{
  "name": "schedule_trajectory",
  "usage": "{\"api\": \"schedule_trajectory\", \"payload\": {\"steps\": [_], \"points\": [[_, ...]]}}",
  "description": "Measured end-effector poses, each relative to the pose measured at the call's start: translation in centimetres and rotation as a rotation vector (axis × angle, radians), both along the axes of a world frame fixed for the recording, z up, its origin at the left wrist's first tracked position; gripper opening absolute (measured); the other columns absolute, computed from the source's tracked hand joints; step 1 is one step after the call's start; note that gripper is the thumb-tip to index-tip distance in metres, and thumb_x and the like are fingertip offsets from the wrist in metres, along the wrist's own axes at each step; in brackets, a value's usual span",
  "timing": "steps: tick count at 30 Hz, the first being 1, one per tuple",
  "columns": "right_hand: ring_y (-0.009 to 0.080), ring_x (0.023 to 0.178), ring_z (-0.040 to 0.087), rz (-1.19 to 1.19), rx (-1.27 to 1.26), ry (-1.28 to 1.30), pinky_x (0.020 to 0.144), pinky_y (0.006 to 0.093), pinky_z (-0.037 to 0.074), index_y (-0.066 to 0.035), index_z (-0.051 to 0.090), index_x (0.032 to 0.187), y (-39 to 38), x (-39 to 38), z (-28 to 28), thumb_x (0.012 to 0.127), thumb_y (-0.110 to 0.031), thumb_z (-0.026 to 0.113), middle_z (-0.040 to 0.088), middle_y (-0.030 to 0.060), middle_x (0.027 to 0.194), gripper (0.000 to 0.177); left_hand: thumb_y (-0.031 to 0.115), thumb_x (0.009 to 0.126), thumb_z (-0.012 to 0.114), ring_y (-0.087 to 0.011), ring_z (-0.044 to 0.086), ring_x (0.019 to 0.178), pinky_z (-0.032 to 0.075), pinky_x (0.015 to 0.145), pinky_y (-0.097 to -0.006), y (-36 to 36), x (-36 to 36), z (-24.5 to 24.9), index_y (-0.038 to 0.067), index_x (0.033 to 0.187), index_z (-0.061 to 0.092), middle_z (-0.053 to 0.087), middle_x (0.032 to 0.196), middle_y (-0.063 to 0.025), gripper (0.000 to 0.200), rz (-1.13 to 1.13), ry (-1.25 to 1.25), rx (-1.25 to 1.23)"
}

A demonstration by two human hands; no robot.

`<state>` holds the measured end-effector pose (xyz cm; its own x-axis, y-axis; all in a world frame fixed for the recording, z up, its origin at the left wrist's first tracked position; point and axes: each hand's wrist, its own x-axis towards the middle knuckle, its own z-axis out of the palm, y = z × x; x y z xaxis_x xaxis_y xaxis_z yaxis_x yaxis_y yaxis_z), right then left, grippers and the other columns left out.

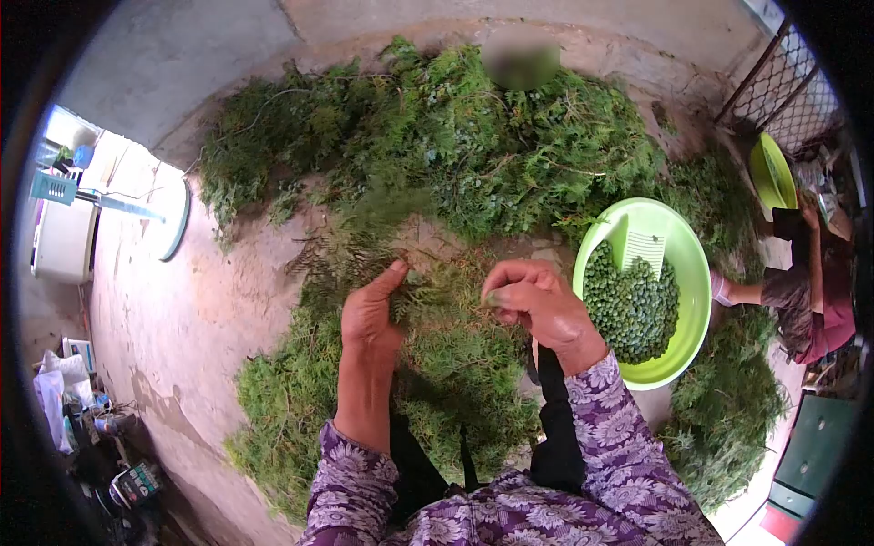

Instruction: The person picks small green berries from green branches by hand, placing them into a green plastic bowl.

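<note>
My left hand [369, 314] is closed on a leafy evergreen sprig [419, 293], its thumb pointing up and its fingers mostly hidden behind the leaves. Part of the greenery above this hand is smeared by motion. To the right, my right hand [539, 305] is bent into a pinch, with a small green cone [492, 298] showing at its fingertips. Just beyond that hand stands a lime-green basin [699, 259] with a ribbed washboard panel [645, 247]. Many small green cones [628, 305] are heaped inside it.
A long pile of evergreen branches [437, 136] lies along the wall, and more cut greenery [282, 400] surrounds my legs. At right sits another person [806, 296] near a second green basin [774, 173]. A fan [168, 218] stands at left.
</note>
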<state>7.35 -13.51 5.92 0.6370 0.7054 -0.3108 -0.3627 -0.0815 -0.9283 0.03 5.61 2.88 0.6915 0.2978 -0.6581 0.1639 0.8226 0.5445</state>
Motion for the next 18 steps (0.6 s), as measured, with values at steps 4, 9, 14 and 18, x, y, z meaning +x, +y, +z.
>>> {"api": "schedule_trajectory", "payload": {"steps": [4, 9, 14, 18], "points": [[0.0087, 0.059, 0.050, -0.108, 0.278, 0.392, 0.049, 0.0203, 0.040, -0.003, 0.053, 0.091, 0.1, 0.1, -0.3, 0.075, -0.012, 0.052, 0.052, 0.0000, 0.070, 0.019, 0.011, 0.075, 0.060, -0.0192, 0.059, 0.068, 0.050, 0.058, -0.0325, -0.1, -0.6, -0.2, 0.004, 0.094, 0.056, 0.061, 0.082, -0.0074, 0.021, -0.046, -0.067, 0.035], [0.0094, 0.061, 0.052, -0.121, 0.235, 0.469, 0.048, 0.0189, 0.042, -0.003, 0.049, 0.099, 0.6, 0.1, -0.9, 0.079, -0.019, 0.056, 0.053, 0.0012, 0.078, 0.027, 0.009, 0.076, 0.059, -0.0174, 0.059, 0.075, 0.049, 0.066, -0.0307, -0.3, -0.5, 0.2, 0.001, 0.091, 0.059, 0.061, 0.085, -0.0067, 0.017, -0.056, -0.121, -0.019], [0.0066, 0.058, 0.050, -0.039, 0.189, 0.259, 0.048, 0.0190, 0.040, -0.003, 0.050, 0.099, 2.0, -0.4, -2.2, 0.078, -0.027, 0.061, 0.053, 0.0002, 0.073, 0.034, 0.009, 0.078, 0.056, -0.0183, 0.058, 0.070, 0.049, 0.060, -0.0311, -0.8, -0.5, 0.6, 0.004, 0.095, 0.055, 0.060, 0.082, -0.0066, 0.018, -0.071, -0.128, -0.053], [0.0051, 0.057, 0.049, -0.032, 0.162, 0.253, 0.048, 0.0186, 0.038, -0.004, 0.053, 0.096, 2.4, -0.6, -1.9, 0.077, -0.024, 0.062, 0.053, 0.0002, 0.070, 0.030, 0.008, 0.078, 0.056, -0.0185, 0.059, 0.069, 0.049, 0.060, -0.0310, -1.2, -0.4, 1.1, 0.003, 0.096, 0.054, 0.060, 0.083, -0.0075, 0.019, -0.081, -0.129, -0.048]]}}
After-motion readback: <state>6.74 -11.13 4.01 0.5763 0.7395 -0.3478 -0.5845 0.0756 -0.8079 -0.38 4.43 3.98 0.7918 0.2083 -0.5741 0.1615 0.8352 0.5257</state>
